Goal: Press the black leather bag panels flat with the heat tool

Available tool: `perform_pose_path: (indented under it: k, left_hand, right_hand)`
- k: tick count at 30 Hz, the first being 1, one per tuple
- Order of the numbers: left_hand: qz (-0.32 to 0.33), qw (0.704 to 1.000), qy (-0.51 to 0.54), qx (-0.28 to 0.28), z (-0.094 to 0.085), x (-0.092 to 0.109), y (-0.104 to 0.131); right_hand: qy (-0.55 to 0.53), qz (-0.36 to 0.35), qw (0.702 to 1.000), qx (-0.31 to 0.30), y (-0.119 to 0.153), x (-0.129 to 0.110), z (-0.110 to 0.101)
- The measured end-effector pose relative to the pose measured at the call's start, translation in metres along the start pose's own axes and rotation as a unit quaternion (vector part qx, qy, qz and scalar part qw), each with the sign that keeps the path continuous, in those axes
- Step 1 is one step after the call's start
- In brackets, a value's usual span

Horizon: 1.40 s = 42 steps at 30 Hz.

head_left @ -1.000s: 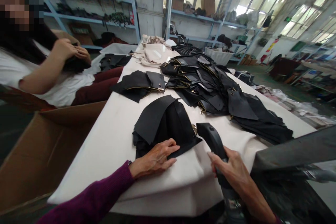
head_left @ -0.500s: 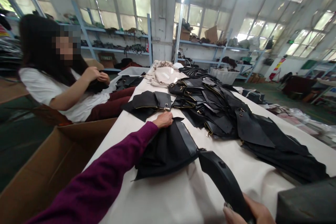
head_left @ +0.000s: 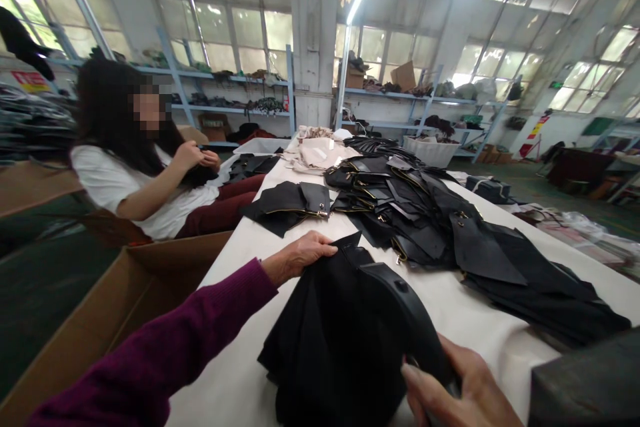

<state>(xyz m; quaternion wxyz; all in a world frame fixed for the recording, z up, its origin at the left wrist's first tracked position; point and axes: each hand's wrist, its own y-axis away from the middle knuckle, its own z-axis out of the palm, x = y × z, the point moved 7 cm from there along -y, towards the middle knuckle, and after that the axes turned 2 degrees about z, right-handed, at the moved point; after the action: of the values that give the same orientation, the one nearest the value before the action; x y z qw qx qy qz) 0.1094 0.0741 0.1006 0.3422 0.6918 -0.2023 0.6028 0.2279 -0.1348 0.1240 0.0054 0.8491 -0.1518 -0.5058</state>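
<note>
My left hand pinches the upper corner of a black fabric bag piece, which hangs down over the white table with its lower edge toward me. In my right hand is a black, curved hand-held tool, its far end against or just over the upper part of the piece. The exact kind of tool does not show. Just beyond my left hand lies another black bag piece with a gold zip and a smooth flap.
A heap of black bag pieces with gold zips spreads along the table's right side, beige pieces behind it. At left stand an open cardboard box and a seated co-worker, hands raised. A dark block is at front right.
The bag piece has been lifted and drawn toward me, its edge now hanging lower. The tool has swung up and left, closer to my left hand. My view has shifted slightly.
</note>
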Motion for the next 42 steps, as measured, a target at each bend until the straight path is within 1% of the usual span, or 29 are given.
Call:
perform_pose_path:
  k: [1, 3, 6, 9, 11, 13, 16, 18, 21, 23, 25, 27, 29, 31, 33, 36, 39, 41, 42]
  left_hand:
    - [-0.005, 0.999, 0.034, 0.002, 0.004, -0.003, 0.007]
    - [0.004, 0.998, 0.067, 0.0, 0.011, -0.007, 0.019]
    - [0.053, 0.994, 0.097, -0.003, 0.02, -0.004, 0.036]
    - [0.098, 0.988, 0.12, -0.009, 0.029, -0.003, 0.051]
    - [0.096, 0.985, 0.143, -0.005, 0.032, -0.008, 0.057]
    - [0.081, 0.981, 0.175, 0.014, 0.03, -0.015, 0.058]
    - [0.049, 0.973, 0.223, 0.037, 0.021, -0.027, 0.054]
    - [0.039, 0.97, 0.238, 0.042, 0.017, -0.031, 0.051]
    - [0.049, 0.967, 0.247, 0.033, 0.018, -0.031, 0.053]
    - [0.068, 0.966, 0.249, 0.017, 0.022, -0.028, 0.058]
    - [0.081, 0.967, 0.242, -0.005, 0.028, -0.027, 0.065]
    - [0.085, 0.969, 0.231, -0.013, 0.03, -0.027, 0.071]
    - [0.081, 0.97, 0.231, -0.003, 0.027, -0.029, 0.074]
    - [0.075, 0.968, 0.239, 0.013, 0.023, -0.031, 0.073]
    - [0.07, 0.966, 0.247, 0.02, 0.021, -0.032, 0.071]
    - [0.078, 0.963, 0.258, 0.009, 0.024, -0.032, 0.069]
    - [0.094, 0.961, 0.259, -0.005, 0.029, -0.032, 0.071]
    - [0.092, 0.965, 0.247, -0.003, 0.027, -0.03, 0.071]
    - [0.089, 0.967, 0.237, 0.005, 0.022, -0.027, 0.07]
  right_hand:
    - [-0.015, 0.001, 1.0, -0.014, -0.002, -0.006, 0.005]
    - [-0.048, 0.0, 0.999, -0.025, -0.006, -0.015, 0.015]
    - [-0.072, -0.017, 0.997, -0.026, -0.011, -0.025, 0.024]
    - [-0.08, -0.029, 0.996, -0.005, -0.02, -0.034, 0.02]
    - [-0.085, -0.035, 0.995, 0.026, -0.027, -0.039, 0.009]
    - [-0.086, -0.038, 0.994, 0.049, -0.03, -0.041, -0.003]
    - [-0.077, -0.033, 0.996, 0.037, -0.024, -0.04, -0.011]
    - [-0.067, -0.031, 0.997, 0.014, -0.014, -0.039, -0.005]
    - [-0.058, -0.03, 0.998, -0.023, -0.004, -0.037, 0.016]
    - [-0.059, -0.032, 0.997, -0.037, -0.005, -0.038, 0.03]
    - [-0.061, -0.041, 0.997, -0.033, -0.011, -0.042, 0.037]
    - [-0.065, -0.049, 0.997, -0.013, -0.019, -0.047, 0.034]
    - [-0.068, -0.051, 0.996, 0.008, -0.024, -0.05, 0.025]
    - [-0.068, -0.049, 0.996, 0.013, -0.021, -0.05, 0.017]
    - [-0.063, -0.048, 0.997, 0.001, -0.012, -0.047, 0.015]
    - [-0.055, -0.046, 0.997, -0.028, 0.002, -0.041, 0.023]
    - [-0.059, -0.042, 0.996, -0.045, 0.004, -0.037, 0.037]
    - [-0.064, -0.043, 0.996, -0.045, 0.002, -0.038, 0.04]
    - [-0.065, -0.043, 0.996, -0.04, 0.0, -0.039, 0.038]
